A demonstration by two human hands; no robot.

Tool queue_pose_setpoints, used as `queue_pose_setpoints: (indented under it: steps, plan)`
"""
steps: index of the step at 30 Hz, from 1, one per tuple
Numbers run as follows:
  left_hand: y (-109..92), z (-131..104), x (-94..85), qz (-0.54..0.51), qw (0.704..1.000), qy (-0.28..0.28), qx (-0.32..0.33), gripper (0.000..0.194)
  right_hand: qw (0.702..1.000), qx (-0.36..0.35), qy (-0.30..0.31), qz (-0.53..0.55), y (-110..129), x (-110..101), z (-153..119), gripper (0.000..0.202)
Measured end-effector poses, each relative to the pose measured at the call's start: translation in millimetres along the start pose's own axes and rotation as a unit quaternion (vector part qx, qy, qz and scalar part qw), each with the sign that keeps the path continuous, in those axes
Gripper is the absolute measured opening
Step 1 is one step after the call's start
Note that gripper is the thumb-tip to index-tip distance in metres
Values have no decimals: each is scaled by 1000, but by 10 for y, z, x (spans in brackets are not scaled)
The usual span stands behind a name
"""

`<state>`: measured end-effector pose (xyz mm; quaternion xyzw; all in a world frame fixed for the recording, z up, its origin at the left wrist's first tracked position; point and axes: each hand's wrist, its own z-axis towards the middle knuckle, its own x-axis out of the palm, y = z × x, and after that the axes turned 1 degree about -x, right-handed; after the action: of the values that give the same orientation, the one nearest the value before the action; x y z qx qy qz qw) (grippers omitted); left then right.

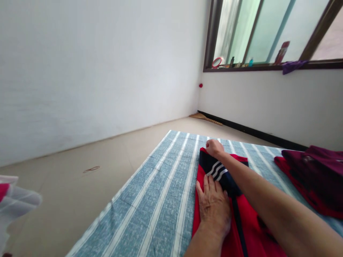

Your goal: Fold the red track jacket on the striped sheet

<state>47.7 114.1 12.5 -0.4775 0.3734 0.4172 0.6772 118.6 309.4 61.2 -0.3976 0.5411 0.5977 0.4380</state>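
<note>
A red and navy jacket (225,182) with white stripes lies partly folded on a blue and white striped sheet (160,192). My left hand (213,203) rests flat on it, palm down and fingers spread, just below the white stripes. Reaching across from the right, my right hand (214,147) is closed at the jacket's far left corner, its fingertips hidden beneath the fist. Part of the jacket disappears under my right forearm.
Folded dark red and purple clothes (316,175) are piled at the right. A white bag-like thing (20,200) shows at the left edge. A thin brown loop (91,169) lies on the floor, and a broom (206,117) lies in the corner under the window.
</note>
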Motion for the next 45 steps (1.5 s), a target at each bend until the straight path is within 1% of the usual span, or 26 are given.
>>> queue_pose_setpoints:
  steps: [5,11,14,18,21,24,26,29,35,40,43,45]
  plan:
    - [61,15,51,26,999,-20,15,42,999,7,-3,-31,-20,-2,-130,20]
    - [123,51,169,33,998,-58,6,38,999,6,-7,-42,-80,-56,-278,23]
    - [131,57,156,53,996,-66,14,38,999,0,-8,-48,-143,-51,-359,23]
    - [146,62,89,69,996,-53,36,38,998,-3,-20,-56,-178,-6,-447,27]
    - [163,74,74,74,994,-63,44,38,997,-23,-34,-65,-147,33,-508,24]
    - [170,89,82,77,993,-77,48,36,994,-63,-44,-77,-106,61,-566,18]
    - [168,98,82,76,993,-78,48,35,992,-84,-48,-85,-93,69,-592,18]
    - [163,110,76,74,993,-76,43,34,989,-96,-54,-95,-92,59,-601,20]
    - [168,128,86,72,993,-86,43,33,988,-97,-63,-106,-105,8,-567,26]
    - [166,131,80,68,993,-88,45,33,991,-76,-44,-105,-123,-18,-554,23]
    - [156,126,77,64,993,-86,42,34,991,-75,-29,-103,-151,-129,-561,25]
    - [159,125,89,65,993,-88,44,35,992,-78,-13,-102,-194,-279,-580,26]
